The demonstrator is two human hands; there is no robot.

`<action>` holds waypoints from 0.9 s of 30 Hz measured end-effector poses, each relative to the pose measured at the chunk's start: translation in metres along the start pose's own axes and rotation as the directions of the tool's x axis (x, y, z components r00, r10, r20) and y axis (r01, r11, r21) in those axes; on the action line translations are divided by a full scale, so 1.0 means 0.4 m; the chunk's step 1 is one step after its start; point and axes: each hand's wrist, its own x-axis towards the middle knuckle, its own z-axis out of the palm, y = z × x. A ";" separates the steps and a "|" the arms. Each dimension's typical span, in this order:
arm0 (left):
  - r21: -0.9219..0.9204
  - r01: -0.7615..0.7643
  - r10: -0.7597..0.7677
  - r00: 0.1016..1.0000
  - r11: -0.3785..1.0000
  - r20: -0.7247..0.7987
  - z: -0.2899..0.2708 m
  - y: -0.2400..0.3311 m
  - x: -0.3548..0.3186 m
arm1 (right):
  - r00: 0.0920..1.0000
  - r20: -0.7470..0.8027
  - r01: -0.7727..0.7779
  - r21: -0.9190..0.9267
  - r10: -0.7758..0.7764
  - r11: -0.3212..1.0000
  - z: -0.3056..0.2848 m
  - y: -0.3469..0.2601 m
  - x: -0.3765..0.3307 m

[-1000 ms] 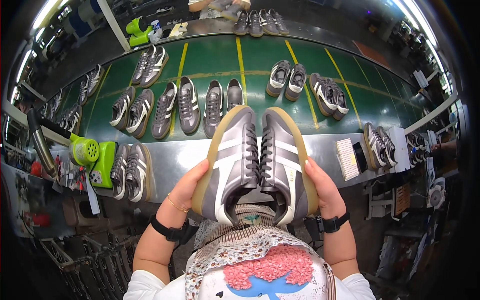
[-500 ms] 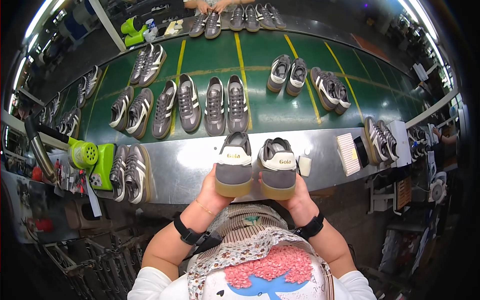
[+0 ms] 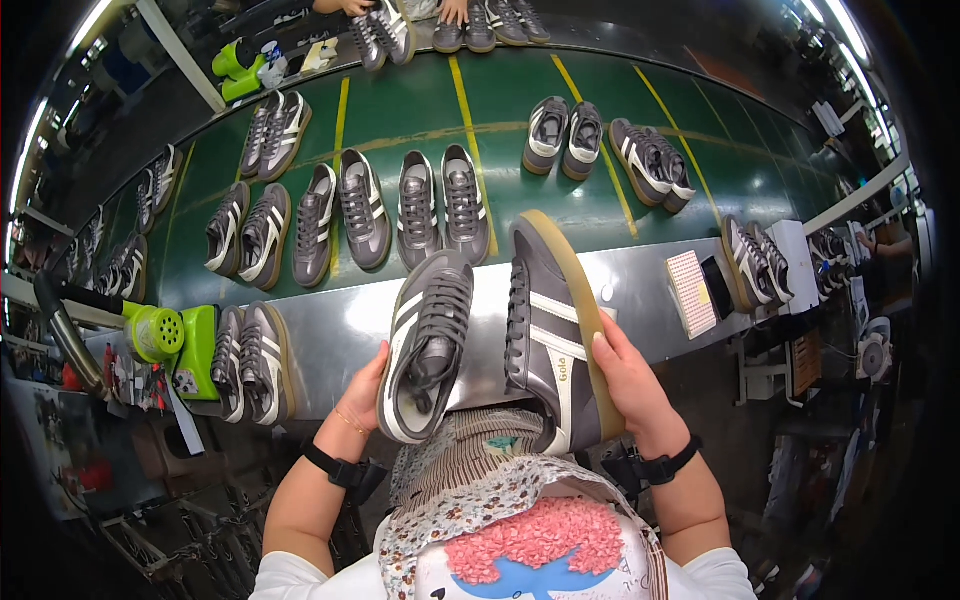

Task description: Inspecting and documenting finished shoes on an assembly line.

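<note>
My left hand [image 3: 366,394] grips a dark grey sneaker [image 3: 424,345] from its outer side. The shoe's laces and collar opening face up, toe away from me. In my right hand [image 3: 637,385] is a matching sneaker [image 3: 548,330], tipped so that its side with two white stripes shows. My palm lies along its gum-brown sole, thumb over the edge. Both shoes are held over the metal ledge [image 3: 330,345] in front of my body, slightly apart. The fingers under the left shoe are hidden.
Several pairs of like sneakers [image 3: 365,212] stand on the green belt [image 3: 500,215] with yellow lines. One pair [image 3: 262,365] sits beside a lime-green device [image 3: 160,335] at left. At right are a patterned pad [image 3: 690,292] and another pair [image 3: 745,265]. Across the belt, a person's hand [image 3: 454,11] touches shoes.
Both sneakers have turned from heels facing me: the left now shows its top, the right its striped side. My hands have moved apart. Across the belt, the other person has lifted a shoe.
</note>
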 end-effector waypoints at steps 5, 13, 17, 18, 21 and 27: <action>-0.035 0.007 -0.009 0.999 0.999 -0.053 -0.043 -0.008 -0.026 | 1.000 0.031 0.009 -0.250 -0.002 0.968 0.000 -0.053 -0.062; -0.018 0.092 -0.091 0.996 0.996 0.021 -0.056 -0.017 -0.018 | 0.998 -0.011 -0.062 -0.148 0.061 0.987 0.016 -0.046 -0.061; 0.009 0.113 -0.113 0.993 0.994 -0.033 -0.066 -0.016 -0.010 | 0.995 -0.028 -0.100 -0.067 0.098 0.993 0.020 -0.034 -0.061; 0.008 0.119 -0.119 0.992 0.993 -0.034 -0.068 -0.014 -0.007 | 0.995 -0.022 -0.097 -0.044 0.096 0.994 0.023 -0.033 -0.060; -0.017 0.136 -0.137 0.990 0.991 -0.030 -0.074 -0.010 0.004 | 0.991 -0.021 -0.129 0.032 0.130 0.991 0.032 -0.032 -0.053; 0.053 0.169 -0.160 0.977 0.984 -0.141 -0.086 -0.001 0.024 | 0.989 -0.063 -0.130 0.105 0.137 0.986 0.051 -0.009 -0.046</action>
